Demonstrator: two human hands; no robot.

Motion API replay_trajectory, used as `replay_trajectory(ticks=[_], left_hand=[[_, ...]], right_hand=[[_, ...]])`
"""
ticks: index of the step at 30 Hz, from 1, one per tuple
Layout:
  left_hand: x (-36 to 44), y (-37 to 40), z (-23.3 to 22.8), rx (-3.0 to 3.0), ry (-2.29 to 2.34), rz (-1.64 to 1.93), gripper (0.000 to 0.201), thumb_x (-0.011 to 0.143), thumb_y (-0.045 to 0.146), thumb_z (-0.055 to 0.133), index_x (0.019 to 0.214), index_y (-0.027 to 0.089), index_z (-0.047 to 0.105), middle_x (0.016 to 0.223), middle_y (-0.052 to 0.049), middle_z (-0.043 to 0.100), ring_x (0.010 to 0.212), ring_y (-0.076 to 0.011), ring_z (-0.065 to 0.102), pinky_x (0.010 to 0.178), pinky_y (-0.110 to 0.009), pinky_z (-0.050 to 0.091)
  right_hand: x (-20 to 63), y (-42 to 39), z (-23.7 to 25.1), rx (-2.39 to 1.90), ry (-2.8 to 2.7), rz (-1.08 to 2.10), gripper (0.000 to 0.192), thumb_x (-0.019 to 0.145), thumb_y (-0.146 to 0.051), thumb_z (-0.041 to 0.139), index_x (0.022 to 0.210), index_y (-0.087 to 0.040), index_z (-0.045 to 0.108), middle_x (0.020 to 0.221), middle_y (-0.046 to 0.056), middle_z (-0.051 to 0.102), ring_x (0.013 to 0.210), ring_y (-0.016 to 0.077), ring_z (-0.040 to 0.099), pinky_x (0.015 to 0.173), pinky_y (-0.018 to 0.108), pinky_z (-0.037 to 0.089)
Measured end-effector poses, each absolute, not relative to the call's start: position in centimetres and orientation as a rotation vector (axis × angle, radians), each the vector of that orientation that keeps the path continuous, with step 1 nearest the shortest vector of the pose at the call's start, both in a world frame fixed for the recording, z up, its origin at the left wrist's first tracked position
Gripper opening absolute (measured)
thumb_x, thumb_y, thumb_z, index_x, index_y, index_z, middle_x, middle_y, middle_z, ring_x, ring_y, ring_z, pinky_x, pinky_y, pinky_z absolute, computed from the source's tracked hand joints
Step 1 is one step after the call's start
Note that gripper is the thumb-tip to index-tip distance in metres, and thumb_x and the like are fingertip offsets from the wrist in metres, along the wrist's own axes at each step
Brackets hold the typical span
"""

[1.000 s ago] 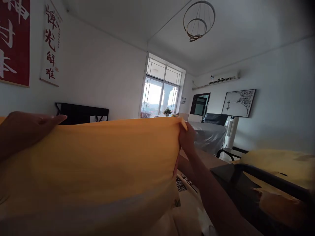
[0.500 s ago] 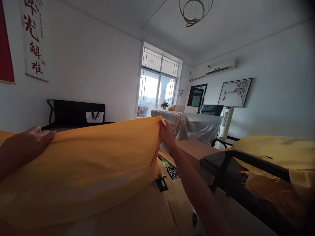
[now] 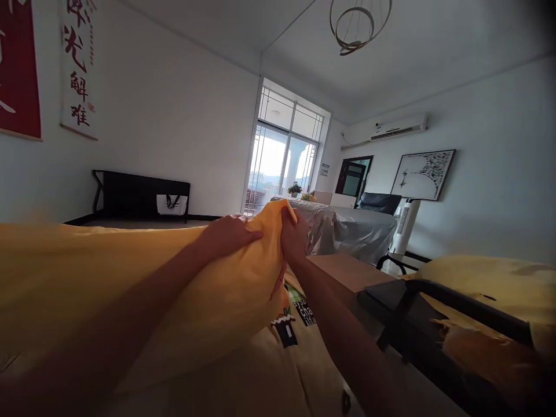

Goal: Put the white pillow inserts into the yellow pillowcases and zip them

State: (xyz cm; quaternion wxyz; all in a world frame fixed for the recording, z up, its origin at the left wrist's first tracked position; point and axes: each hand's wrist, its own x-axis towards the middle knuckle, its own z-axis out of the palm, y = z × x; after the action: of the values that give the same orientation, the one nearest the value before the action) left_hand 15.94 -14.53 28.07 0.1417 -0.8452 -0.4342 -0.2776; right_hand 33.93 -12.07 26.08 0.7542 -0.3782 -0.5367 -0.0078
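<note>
A large sheet of yellow cloth point(image 3: 234, 295) stretches across the view from the left edge, its upper edge raised in front of me. My right hand point(image 3: 295, 233) pinches the cloth's upper right corner, fingers closed on it. Just to the left, my left hand point(image 3: 231, 236) grips the same top edge, thumb on the near side and its other fingers partly hidden behind. Folds gather between both hands. Below the cloth lies a paler fabric with printed patches point(image 3: 304, 310) of lettering and a dark pot shape.
At right, a black-framed chair point(image 3: 469, 301) has a yellow plush-like item point(image 3: 486, 278) on it. A brown cardboard-like surface point(image 3: 351, 272) and plastic-covered furniture point(image 3: 360, 229) stand beyond my right hand. A black bench point(image 3: 139, 197) with a white bag point(image 3: 170, 205) is by the left wall.
My left hand has moved right along the cloth's top edge, close to my right hand. The right hand keeps its hold on the corner. The view has shifted slightly left.
</note>
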Motion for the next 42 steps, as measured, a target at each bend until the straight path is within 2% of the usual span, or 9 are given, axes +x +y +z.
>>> replay_trajectory(ticks=[4, 10, 13, 17, 21, 27, 32, 36, 42], left_hand=[[18.5, -15.1, 27.0, -2.256, -0.895, -0.802, 0.038, 0.096, 0.040, 0.030, 0.099, 0.013, 0.057, 0.098, -0.012, 0.064, 0.095, -0.0245, 0.062, 0.074, -0.033, 0.046], [17.0, -16.5, 26.7, -2.177, -1.008, -0.703, 0.046, 0.092, 0.052, 0.033, 0.096, 0.013, 0.057, 0.079, -0.009, 0.066, 0.068, -0.0233, 0.063, 0.058, -0.033, 0.044], [17.9, -17.6, 26.7, -2.083, -0.966, -0.715, 0.026, 0.092, 0.025, 0.037, 0.094, 0.012, 0.059, 0.087, -0.012, 0.064, 0.084, -0.0255, 0.062, 0.066, -0.035, 0.046], [20.2, -18.5, 26.2, -2.023, -1.177, -0.763, 0.029, 0.084, 0.003, 0.030, 0.095, 0.009, 0.056, 0.088, -0.015, 0.062, 0.090, -0.0273, 0.061, 0.073, -0.036, 0.045], [20.4, -17.6, 26.1, -2.132, -1.386, -0.918, 0.026, 0.090, 0.014, 0.027, 0.098, 0.013, 0.052, 0.080, -0.010, 0.064, 0.075, -0.0254, 0.063, 0.062, -0.033, 0.041], [18.1, -15.5, 26.6, -2.383, -1.248, -1.043, 0.049, 0.084, 0.067, 0.034, 0.074, 0.021, 0.047, 0.062, -0.002, 0.058, 0.065, -0.0230, 0.059, 0.057, -0.029, 0.032], [17.3, -15.1, 26.7, -2.536, -1.095, -1.444, 0.038, 0.083, 0.052, 0.047, 0.064, 0.021, 0.035, 0.057, 0.003, 0.045, 0.055, -0.0130, 0.044, 0.056, -0.027, 0.030], [18.2, -16.3, 27.5, -2.467, -1.169, -1.620, 0.025, 0.083, 0.043, 0.047, 0.073, 0.021, 0.041, 0.063, 0.003, 0.048, 0.058, -0.0126, 0.044, 0.055, -0.027, 0.032], [21.1, -19.8, 30.7, -2.326, -1.225, -1.371, 0.032, 0.089, 0.043, 0.039, 0.073, 0.018, 0.050, 0.067, -0.003, 0.055, 0.062, -0.0163, 0.051, 0.055, -0.030, 0.032]], right_hand=[[33.8, -14.1, 26.6, -0.784, -1.219, -0.116, 0.035, 0.085, -0.045, 0.048, 0.061, -0.020, 0.042, 0.057, -0.006, 0.036, 0.055, 0.0101, 0.034, 0.050, 0.023, 0.027], [34.8, -15.2, 26.4, -0.756, -1.206, -0.176, 0.030, 0.085, -0.042, 0.049, 0.064, -0.020, 0.047, 0.058, -0.006, 0.041, 0.055, 0.0105, 0.036, 0.050, 0.023, 0.029], [35.0, -15.7, 26.5, -0.733, -1.245, -0.156, 0.031, 0.084, -0.042, 0.051, 0.063, -0.020, 0.046, 0.056, -0.006, 0.039, 0.055, 0.0103, 0.035, 0.050, 0.023, 0.028], [35.0, -15.9, 26.6, -0.731, -1.314, -0.081, 0.036, 0.083, -0.044, 0.054, 0.059, -0.020, 0.042, 0.057, -0.006, 0.035, 0.055, 0.0097, 0.032, 0.050, 0.023, 0.027], [35.1, -15.3, 26.8, -0.759, -1.350, -0.016, 0.033, 0.080, -0.044, 0.055, 0.059, -0.020, 0.047, 0.057, -0.006, 0.037, 0.055, 0.0099, 0.032, 0.050, 0.023, 0.028], [36.4, -14.2, 26.4, -0.741, -1.311, 0.159, 0.029, 0.072, -0.044, 0.063, 0.065, -0.018, 0.055, 0.058, -0.004, 0.045, 0.055, 0.0104, 0.038, 0.050, 0.023, 0.033], [37.0, -14.8, 24.3, -0.704, -1.424, 0.475, 0.038, 0.070, -0.054, 0.064, 0.082, -0.018, 0.061, 0.066, 0.000, 0.056, 0.062, 0.0143, 0.049, 0.054, 0.025, 0.040], [35.1, -15.5, 23.6, -0.805, -1.328, 0.227, 0.039, 0.075, -0.050, 0.060, 0.057, -0.019, 0.046, 0.054, -0.004, 0.042, 0.052, 0.0095, 0.037, 0.046, 0.023, 0.031], [31.6, -17.9, 25.3, -0.756, -1.251, -0.119, 0.037, 0.081, -0.041, 0.052, 0.055, -0.021, 0.034, 0.051, -0.006, 0.032, 0.051, 0.0087, 0.030, 0.045, 0.023, 0.027]])
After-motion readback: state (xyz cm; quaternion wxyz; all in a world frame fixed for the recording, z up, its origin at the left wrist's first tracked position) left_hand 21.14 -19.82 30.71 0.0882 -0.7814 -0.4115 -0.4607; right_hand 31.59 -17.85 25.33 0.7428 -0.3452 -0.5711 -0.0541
